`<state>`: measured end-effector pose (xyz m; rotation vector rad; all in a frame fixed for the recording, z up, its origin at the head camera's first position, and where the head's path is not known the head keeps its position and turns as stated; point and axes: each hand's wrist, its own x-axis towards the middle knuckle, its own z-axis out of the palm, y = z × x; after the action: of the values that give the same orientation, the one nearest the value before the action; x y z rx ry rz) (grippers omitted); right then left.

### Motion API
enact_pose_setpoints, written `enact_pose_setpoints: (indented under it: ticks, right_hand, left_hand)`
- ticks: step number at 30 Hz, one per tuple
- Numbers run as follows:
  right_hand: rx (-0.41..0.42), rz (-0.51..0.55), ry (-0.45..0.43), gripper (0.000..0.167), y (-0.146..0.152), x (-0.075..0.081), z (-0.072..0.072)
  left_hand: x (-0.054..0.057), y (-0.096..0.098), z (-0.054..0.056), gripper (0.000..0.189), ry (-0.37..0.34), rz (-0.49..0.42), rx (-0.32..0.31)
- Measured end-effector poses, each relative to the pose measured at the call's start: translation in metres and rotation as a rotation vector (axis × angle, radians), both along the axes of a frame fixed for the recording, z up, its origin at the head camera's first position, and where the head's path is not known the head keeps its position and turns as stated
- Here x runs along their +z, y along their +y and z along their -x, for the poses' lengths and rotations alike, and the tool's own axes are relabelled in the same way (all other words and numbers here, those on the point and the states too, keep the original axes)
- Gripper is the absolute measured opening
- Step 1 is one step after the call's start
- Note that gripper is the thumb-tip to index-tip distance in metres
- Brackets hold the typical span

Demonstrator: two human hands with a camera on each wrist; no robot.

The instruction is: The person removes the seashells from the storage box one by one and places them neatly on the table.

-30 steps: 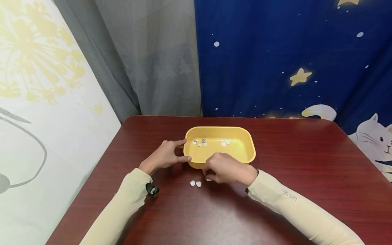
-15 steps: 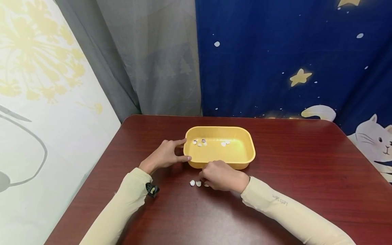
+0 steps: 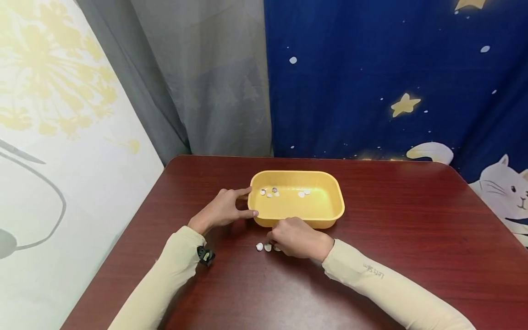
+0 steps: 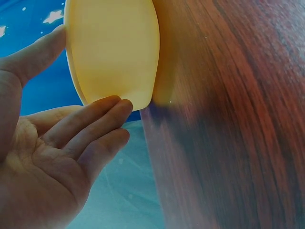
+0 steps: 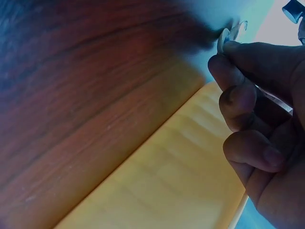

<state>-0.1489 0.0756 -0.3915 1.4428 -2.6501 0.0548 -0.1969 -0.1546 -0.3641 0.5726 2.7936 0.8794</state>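
Note:
My left hand (image 3: 224, 208) lies at the left end of a yellow plastic tub (image 3: 297, 219), its fingers extended and spread against the rim and end wall. In the left wrist view, fingertips (image 4: 121, 107) touch the tub's wall. In front of the tub, my right hand (image 3: 299, 238) is low over the table with its fingers curled. The right wrist view shows a small pale seashell (image 5: 223, 40) between its thumb and index finger. Two white seashells, one on the left (image 3: 259, 247) and another beside it (image 3: 268, 247), lie by the right fingertips. The held shell is partly hidden from above.
Several small shells (image 3: 301, 194) lie inside the tub, in a left and a right group. The tub stands on a dark red wooden table (image 3: 396, 220). Behind the table hang a grey curtain (image 3: 218, 91) and a blue curtain (image 3: 350, 91); a white patterned surface (image 3: 62, 160) borders the left.
My right hand has moved slightly left and toward me, bringing its shell down beside the two on the table, and is then nearly still. The left hand and tub stay put.

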Motion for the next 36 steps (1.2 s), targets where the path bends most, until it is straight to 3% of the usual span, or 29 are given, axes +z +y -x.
enact_pose_setpoints:
  ticks: [5, 11, 22, 29, 36]
  right_hand:
    - [-0.001, 0.003, 0.014, 0.014, 0.002, 0.001, -0.001]
    - [-0.03, 0.001, -0.041, 0.01, 0.003, 0.007, -0.004]
    - [-0.051, 0.013, 0.083, 0.016, 0.013, 0.045, -0.002]
    - [-0.077, 0.023, 0.07, 0.016, 0.026, 0.069, 0.017]
    - [-0.134, 0.093, -0.097, 0.013, 0.046, 0.091, 0.054]
  left_hand:
    - [0.0, 0.001, 0.001, 0.083, 0.004, 0.008, -0.007]
    - [0.0, 0.001, 0.0, 0.083, 0.003, 0.006, -0.009]
    - [0.0, 0.001, 0.0, 0.083, 0.028, 0.015, -0.009]
    - [0.001, 0.001, 0.0, 0.084, 0.015, 0.013, -0.01]
    - [0.0, 0.001, 0.001, 0.085, 0.014, 0.017, -0.007]
